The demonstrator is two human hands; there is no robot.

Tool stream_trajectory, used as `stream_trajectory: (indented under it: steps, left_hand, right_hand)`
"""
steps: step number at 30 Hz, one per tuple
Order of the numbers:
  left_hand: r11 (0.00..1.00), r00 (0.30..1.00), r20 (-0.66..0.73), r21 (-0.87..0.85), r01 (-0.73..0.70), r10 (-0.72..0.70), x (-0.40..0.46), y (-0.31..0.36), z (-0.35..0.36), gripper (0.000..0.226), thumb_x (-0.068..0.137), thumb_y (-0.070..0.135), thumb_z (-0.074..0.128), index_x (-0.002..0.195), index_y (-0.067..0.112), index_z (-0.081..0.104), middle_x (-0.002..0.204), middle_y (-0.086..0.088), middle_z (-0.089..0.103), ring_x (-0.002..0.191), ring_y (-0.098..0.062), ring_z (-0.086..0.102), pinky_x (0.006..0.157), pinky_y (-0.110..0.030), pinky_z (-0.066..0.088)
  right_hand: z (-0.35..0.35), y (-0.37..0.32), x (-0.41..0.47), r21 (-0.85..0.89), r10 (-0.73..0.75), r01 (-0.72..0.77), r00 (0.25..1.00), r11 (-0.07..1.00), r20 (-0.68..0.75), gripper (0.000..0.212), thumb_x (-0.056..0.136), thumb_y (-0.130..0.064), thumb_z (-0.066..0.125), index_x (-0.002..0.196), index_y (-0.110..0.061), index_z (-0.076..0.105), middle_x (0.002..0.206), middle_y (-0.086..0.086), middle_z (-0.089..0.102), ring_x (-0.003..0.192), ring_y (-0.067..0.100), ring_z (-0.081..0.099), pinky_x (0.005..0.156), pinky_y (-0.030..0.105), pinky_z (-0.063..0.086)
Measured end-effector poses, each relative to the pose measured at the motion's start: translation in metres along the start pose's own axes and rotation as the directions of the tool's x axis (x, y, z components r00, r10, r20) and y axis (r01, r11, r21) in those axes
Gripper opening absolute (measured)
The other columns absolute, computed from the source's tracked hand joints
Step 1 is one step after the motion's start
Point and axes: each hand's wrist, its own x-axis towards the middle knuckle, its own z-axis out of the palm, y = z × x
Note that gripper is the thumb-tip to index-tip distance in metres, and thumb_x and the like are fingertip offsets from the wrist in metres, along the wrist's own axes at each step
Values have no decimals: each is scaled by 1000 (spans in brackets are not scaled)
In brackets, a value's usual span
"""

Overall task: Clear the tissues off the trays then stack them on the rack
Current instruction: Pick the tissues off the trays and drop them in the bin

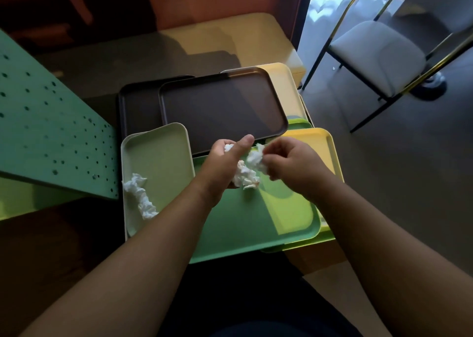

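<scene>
Several trays overlap on a low table. A green tray [245,237] lies nearest, a pale tray [158,152] at its left, a dark brown tray [222,106] behind, a yellow tray [322,144] at the right. Over the green tray my left hand [222,162] is shut on a crumpled white tissue [245,178]. Close beside it, my right hand [286,160] pinches a second tissue wad [256,157]; the two wads touch. A twisted tissue [140,196] lies in the pale tray near its left rim.
A green perforated rack panel [51,137] slants at the left. A second brown tray [133,106] and a cream tray [284,85] lie underneath at the back. A grey chair [376,52] with dark legs stands on the floor at the right.
</scene>
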Motion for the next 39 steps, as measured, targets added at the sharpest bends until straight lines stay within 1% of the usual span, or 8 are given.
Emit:
stream_trajectory:
  steps: [6, 13, 17, 20, 25, 29, 35, 39]
  left_hand:
    - [969, 973, -96, 150, -196, 211, -9, 1, -8, 19, 102, 25, 60, 100, 7, 65, 75, -6, 63, 51, -11, 58, 40, -22, 45]
    - [990, 981, -162, 103, -95, 111, -15, -8, -59, 20, 101, 7, 55, 98, 20, 69, 80, -3, 69, 58, -17, 59, 42, -23, 49]
    - [982, 943, -277, 91, -165, 184, -27, -20, -85, 9, 96, 30, 68, 93, 22, 70, 69, 1, 64, 49, -10, 55, 41, -24, 46]
    - [988, 960, -242, -23, -151, 141, -41, -28, -103, 43, 93, 56, 62, 108, 16, 69, 73, -5, 68, 46, -9, 55, 42, -25, 44]
    - [983, 929, -362, -127, -134, 80, -63, -39, -124, 14, 99, 20, 61, 108, 19, 72, 69, -4, 63, 47, -12, 52, 44, -26, 46]
    - [991, 805, -582, 19, -132, 119, -83, -67, -153, 20, 91, 10, 68, 92, 29, 76, 80, 0, 72, 64, -14, 65, 61, -29, 55]
    - [999, 660, -750, 26, -40, 46, -101, -96, -177, 18, 86, 12, 70, 79, 28, 68, 78, 3, 70, 72, -20, 65, 66, -30, 52]
    - [999, 687, -727, -32, -33, -1, -104, -99, -182, 8, 86, 16, 71, 84, 24, 71, 76, 1, 70, 66, -17, 64, 59, -25, 49]
  right_hand:
    - [32, -19, -1, 288, -50, 25, 995, 957, 83, 25, 94, 5, 57, 104, -12, 72, 93, 12, 74, 74, 23, 72, 72, 42, 63]
    - [70, 11, 1, -778, 25, 99, 989, 621, 145, 38, 99, -24, 61, 137, -23, 61, 135, 3, 57, 109, 24, 63, 86, 39, 58]
    - [87, -21, -8, -213, -127, 135, 990, 968, 54, 21, 100, -20, 67, 121, -19, 62, 109, -4, 65, 94, 17, 68, 81, 30, 58]
    - [113, -65, -12, 259, -134, 75, 966, 963, 219, 30, 99, -4, 66, 126, -14, 57, 110, 6, 69, 98, 22, 73, 85, 37, 64]
    - [149, -88, 3, 60, -142, 129, 924, 990, 354, 53, 93, 12, 53, 137, -17, 54, 116, 2, 70, 92, 22, 72, 81, 38, 63]
    - [185, -88, 19, -477, -218, 453, 856, 753, 470, 53, 94, -16, 64, 145, -28, 53, 132, 0, 61, 103, 17, 63, 87, 35, 56]
    - [230, -77, 17, -609, -90, 756, 642, 238, 762, 35, 99, -27, 58, 134, -28, 65, 129, 4, 61, 110, 27, 63, 76, 35, 52]
    - [229, -71, 21, -656, -91, 689, 708, 308, 700, 22, 103, -18, 49, 109, -18, 70, 112, 4, 63, 90, 24, 61, 70, 36, 55]
